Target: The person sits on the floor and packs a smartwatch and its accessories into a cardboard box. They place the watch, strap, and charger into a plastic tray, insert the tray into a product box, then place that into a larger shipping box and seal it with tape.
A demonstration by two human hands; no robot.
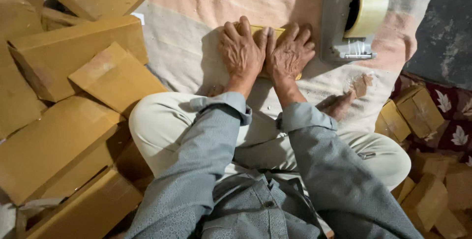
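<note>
My left hand point(242, 51) and my right hand point(290, 52) lie side by side, palms down, pressing on a small yellow-brown cardboard box point(274, 31) that rests on a pale striped cloth point(196, 17). Only the box's far edge and a corner near my right wrist show; the rest is hidden under my hands. A grey tape dispenser point(339, 22) holding a roll of clear-brown tape point(369, 9) stands just right of my right hand. I sit cross-legged, knees in beige trousers, sleeves grey.
Several large flat cardboard boxes point(73, 52) are piled at the left. Small brown boxes point(415, 111) lie at the right on a dark red leaf-patterned fabric point(455, 121). A crumpled bit of tape point(359, 84) lies by my foot.
</note>
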